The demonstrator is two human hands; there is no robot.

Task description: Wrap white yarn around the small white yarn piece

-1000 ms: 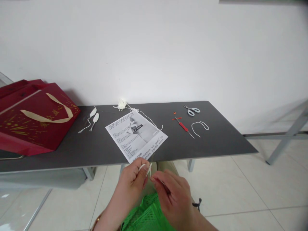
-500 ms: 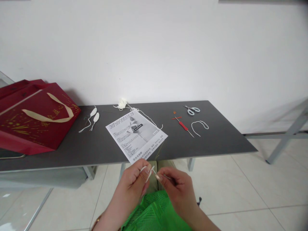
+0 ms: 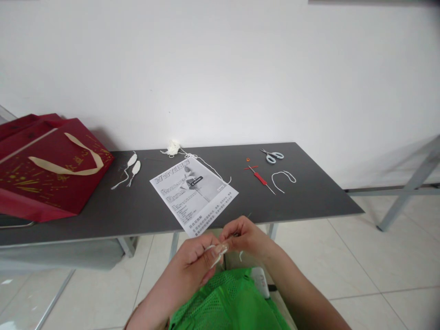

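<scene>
My left hand [image 3: 192,263] and my right hand [image 3: 245,236] meet just below the front edge of the dark table [image 3: 309,201], above green mesh fabric [image 3: 227,302] on my lap. Both pinch a small white crochet piece [image 3: 219,256] with short yarn ends hanging from it. Fingers of each hand are closed on it. A thin dark stick, perhaps a needle or wire, pokes up past my right hand, too faint to name.
On the table lie a printed instruction sheet [image 3: 193,191], a cream yarn ball [image 3: 173,147] with trailing thread, two white crochet petals [image 3: 132,163], a red-handled crochet hook [image 3: 262,179], scissors [image 3: 274,156], a loose yarn loop [image 3: 282,178] and a red gift bag [image 3: 48,169].
My right hand has risen and moved forward, now above and right of the left hand near the table edge. The left hand has stayed nearly in place, still pinching the white piece.
</scene>
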